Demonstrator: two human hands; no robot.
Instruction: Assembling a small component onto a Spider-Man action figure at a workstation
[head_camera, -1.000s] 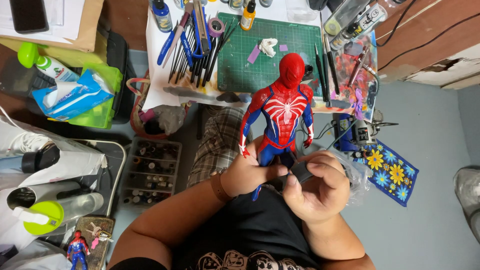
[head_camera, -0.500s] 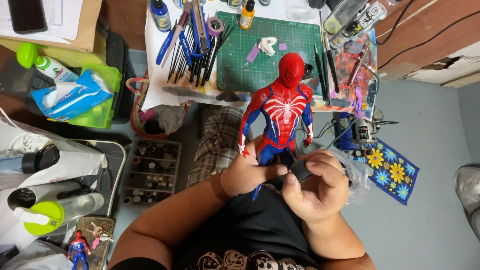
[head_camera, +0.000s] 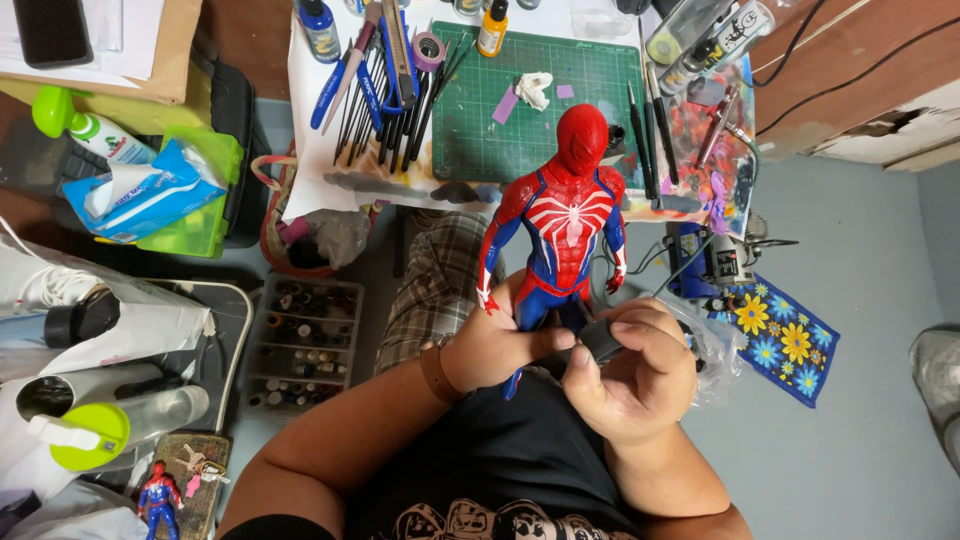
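Observation:
A red and blue action figure (head_camera: 565, 225) with a white spider mark on its chest stands upright over my lap. My left hand (head_camera: 495, 345) grips it around the legs. My right hand (head_camera: 630, 375) is closed around a small dark round object (head_camera: 600, 340) pressed against the figure's lower legs. The figure's feet are hidden behind my hands. A brown strap sits on my left wrist.
A green cutting mat (head_camera: 540, 100) on the desk ahead has brushes, pliers and paint bottles around it. A compartment box of small bottles (head_camera: 305, 345) lies on the floor left. A wipes pack (head_camera: 140, 195), a small second figure (head_camera: 158, 495) and a flowered cloth (head_camera: 785, 340) are nearby.

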